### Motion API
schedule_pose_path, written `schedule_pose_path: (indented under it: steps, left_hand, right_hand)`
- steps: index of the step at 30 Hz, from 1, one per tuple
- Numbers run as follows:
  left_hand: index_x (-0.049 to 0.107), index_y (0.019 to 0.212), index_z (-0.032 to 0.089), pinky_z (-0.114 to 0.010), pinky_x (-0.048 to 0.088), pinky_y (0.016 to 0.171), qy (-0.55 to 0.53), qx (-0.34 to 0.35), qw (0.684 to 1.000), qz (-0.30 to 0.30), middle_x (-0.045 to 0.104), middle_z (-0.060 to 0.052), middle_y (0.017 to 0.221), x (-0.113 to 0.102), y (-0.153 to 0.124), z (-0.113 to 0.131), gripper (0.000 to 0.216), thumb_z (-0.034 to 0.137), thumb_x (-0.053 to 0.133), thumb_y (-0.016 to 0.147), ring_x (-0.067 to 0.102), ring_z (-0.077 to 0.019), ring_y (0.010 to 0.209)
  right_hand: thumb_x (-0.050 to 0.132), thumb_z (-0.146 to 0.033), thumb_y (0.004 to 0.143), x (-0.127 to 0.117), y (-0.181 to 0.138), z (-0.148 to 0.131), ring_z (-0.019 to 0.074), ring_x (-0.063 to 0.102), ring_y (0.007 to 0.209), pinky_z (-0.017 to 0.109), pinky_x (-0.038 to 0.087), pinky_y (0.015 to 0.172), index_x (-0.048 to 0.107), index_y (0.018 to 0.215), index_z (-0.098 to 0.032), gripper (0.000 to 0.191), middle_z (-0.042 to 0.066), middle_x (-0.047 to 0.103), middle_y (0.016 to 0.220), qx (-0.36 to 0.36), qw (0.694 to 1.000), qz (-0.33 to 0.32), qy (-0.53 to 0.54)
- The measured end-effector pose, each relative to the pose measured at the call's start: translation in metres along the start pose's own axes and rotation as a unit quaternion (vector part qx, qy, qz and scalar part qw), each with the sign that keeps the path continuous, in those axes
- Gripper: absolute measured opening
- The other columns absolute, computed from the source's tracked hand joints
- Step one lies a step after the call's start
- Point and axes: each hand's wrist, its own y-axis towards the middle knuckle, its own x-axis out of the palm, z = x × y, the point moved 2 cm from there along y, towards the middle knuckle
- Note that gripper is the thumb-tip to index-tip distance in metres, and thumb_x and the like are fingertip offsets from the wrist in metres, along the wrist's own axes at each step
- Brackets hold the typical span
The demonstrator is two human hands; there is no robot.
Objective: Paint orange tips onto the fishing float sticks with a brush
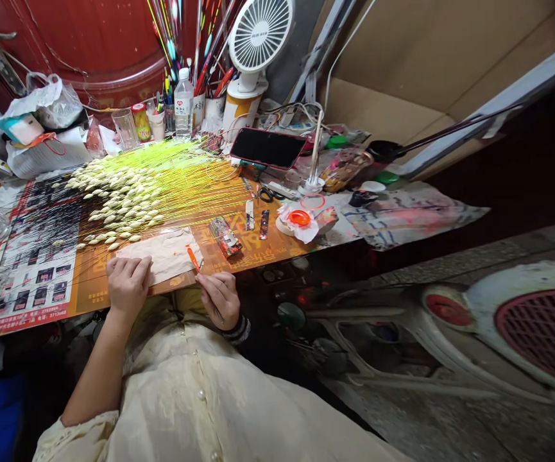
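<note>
My left hand (129, 282) rests at the near table edge, on the left end of a pale, wrinkled cloth (166, 251). Its fingers are curled closed, and what they may grip is hidden. Pinched in my right hand (220, 299) is a slim paintbrush (192, 256), its bright orange end pointing up over the right end of the cloth. Just beyond the cloth lie several fishing floats (126, 202) with pale bodies and long thin yellow-green stems. To the right of the brush sits a small paint-smeared box (226, 237).
A dish of orange paint (299, 219) stands on white paper near the right table edge. Behind are a phone (267, 147) on a stand, a white fan (261, 35), a clear bottle (183, 102) and an empty-looking glass (124, 128). A scooter-like vehicle (512, 314) occupies the right side.
</note>
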Motion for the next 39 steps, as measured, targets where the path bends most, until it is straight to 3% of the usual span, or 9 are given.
schedule_pose_path:
  steps: [14, 26, 39]
  left_hand:
    - [0.066, 0.110, 0.024, -0.039, 0.035, 0.083, 0.006, 0.016, 1.000, 0.007, 0.072, -0.003, 0.086, -0.001, 0.001, 0.001, 0.019, 0.023, 0.058, 0.093, 0.058, -0.0190, 0.079]
    - [0.068, 0.110, 0.023, -0.039, 0.035, 0.083, -0.014, -0.012, 1.000, -0.008, 0.072, -0.004, 0.086, 0.000, -0.002, 0.000, 0.019, 0.024, 0.057, 0.094, 0.060, -0.0183, 0.080]
    - [0.067, 0.108, 0.022, -0.039, 0.035, 0.082, -0.002, 0.009, 1.000, 0.003, 0.072, -0.004, 0.084, -0.002, 0.001, 0.003, 0.018, 0.022, 0.058, 0.093, 0.059, -0.0186, 0.079]
  right_hand:
    - [0.053, -0.014, 0.091, -0.002, 0.005, -0.004, 0.0226, 0.055, 0.096, 0.045, 0.046, 0.088, 0.051, 0.141, -0.022, 0.050, 0.009, 0.070, 0.109, -0.021, 0.999, 0.014, 0.027]
    - [0.053, -0.012, 0.091, 0.008, 0.010, -0.019, 0.0213, 0.057, 0.096, 0.041, 0.046, 0.088, 0.047, 0.144, -0.023, 0.055, 0.007, 0.071, 0.111, -0.027, 1.000, -0.006, 0.010]
    - [0.059, -0.009, 0.089, 0.007, 0.014, -0.023, 0.0205, 0.055, 0.095, 0.040, 0.044, 0.088, 0.048, 0.144, -0.024, 0.058, 0.006, 0.072, 0.113, -0.022, 1.000, -0.012, 0.006]
